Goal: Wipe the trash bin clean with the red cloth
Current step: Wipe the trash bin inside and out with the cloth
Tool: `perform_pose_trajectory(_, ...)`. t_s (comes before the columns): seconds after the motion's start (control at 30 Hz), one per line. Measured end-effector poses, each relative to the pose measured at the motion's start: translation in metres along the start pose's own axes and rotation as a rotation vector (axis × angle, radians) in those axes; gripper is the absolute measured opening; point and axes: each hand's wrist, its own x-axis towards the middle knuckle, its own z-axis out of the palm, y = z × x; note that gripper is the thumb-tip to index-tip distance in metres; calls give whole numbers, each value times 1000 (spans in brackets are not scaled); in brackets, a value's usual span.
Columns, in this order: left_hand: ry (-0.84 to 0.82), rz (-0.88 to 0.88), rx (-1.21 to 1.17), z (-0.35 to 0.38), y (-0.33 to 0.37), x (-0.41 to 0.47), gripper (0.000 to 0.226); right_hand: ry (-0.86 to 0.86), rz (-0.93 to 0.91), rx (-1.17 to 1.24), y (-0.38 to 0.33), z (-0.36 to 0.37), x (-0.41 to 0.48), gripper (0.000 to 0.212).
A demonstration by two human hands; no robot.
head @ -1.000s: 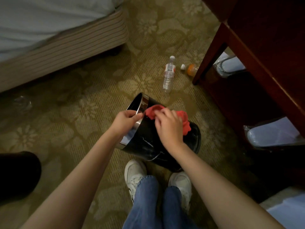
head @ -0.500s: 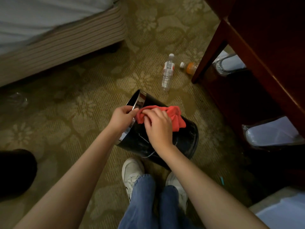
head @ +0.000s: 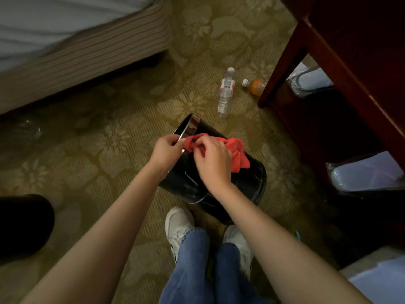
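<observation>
Presently, the glossy black round trash bin point(head: 252, 185) with a chrome rim band lies tipped on its side on the olive floral-patterned carpet point(head: 109, 150). Its mouth faces up-left, and it sits just ahead of the person's white sneakers point(head: 178, 222).

The left hand point(head: 167, 150) grips the rim, fingers curled over the chrome band. The right hand point(head: 213, 161) presses the crumpled red cloth point(head: 237, 150) on the bin's upper wall beside the rim, fingers bent and pinching the fabric.

Beyond the bin, a clear plastic water bottle point(head: 225, 93) and an orange-drink bottle point(head: 255, 86) lie on the carpet near a dark red wooden furniture leg point(head: 285, 69). A striped bed base point(head: 87, 55) stands upper left.
</observation>
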Motion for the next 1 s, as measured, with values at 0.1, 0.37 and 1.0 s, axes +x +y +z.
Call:
perform_pose_trajectory(0.1, -29, 16, 24, 5, 1, -3, 20, 36, 225, 17, 7, -11, 31, 9)
perform_pose_trajectory(0.37, -24, 48, 17, 5, 1, -6, 20, -60, 1, -41, 0, -13, -8, 4)
perform_pose_trajectory(1.0, -83, 63, -8, 13, 12, -15, 16, -25, 21, -130, 7, -31, 4, 0)
